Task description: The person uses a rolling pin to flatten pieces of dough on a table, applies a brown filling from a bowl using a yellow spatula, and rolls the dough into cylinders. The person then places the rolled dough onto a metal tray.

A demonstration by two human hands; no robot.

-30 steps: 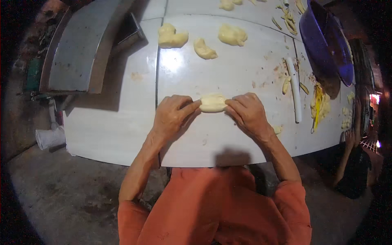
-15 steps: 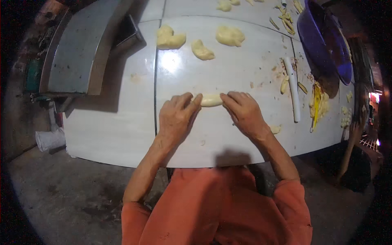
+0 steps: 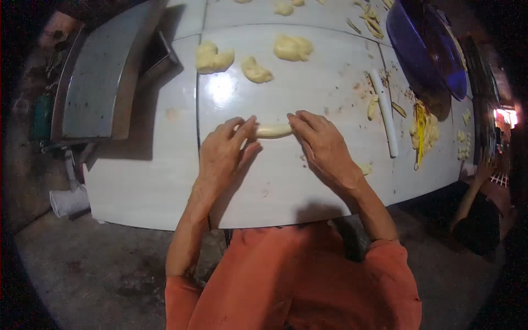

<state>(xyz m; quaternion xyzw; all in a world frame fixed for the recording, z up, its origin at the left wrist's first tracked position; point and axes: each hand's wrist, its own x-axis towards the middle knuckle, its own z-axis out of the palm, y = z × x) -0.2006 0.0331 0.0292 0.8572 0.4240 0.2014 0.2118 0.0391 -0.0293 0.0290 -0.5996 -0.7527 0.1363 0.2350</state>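
Observation:
A short, pale yellow roll of dough (image 3: pixel 274 131) lies crosswise on the white tabletop (image 3: pixel 264 181). Around its left end are the fingers of my left hand (image 3: pixel 223 148), the thumb and fingertips to either side of it. My right hand (image 3: pixel 324 144) has the right end, its fingers bent over the dough and hiding that tip. Beyond my hands lie loose dough pieces: a bent lump (image 3: pixel 213 59) at left, a smaller curved one (image 3: pixel 256 70), and a rounded lump (image 3: pixel 292 48). A small dough scrap (image 3: pixel 365 168) sits by my right wrist.
A metal tray-like chute (image 3: pixel 96 82) stands at left. To the right are a white rod (image 3: pixel 384 113), a yellow-handled tool (image 3: pixel 421 132) on dough, and a purple basin (image 3: pixel 423 49). Small dough pieces (image 3: pixel 463 144) lie farther right, near another person's arm (image 3: pixel 470 195).
The dough roll has become longer and thinner, and my hands are slightly farther apart. The view has shifted, so the table's things appear further left. Another person's arm at right has moved.

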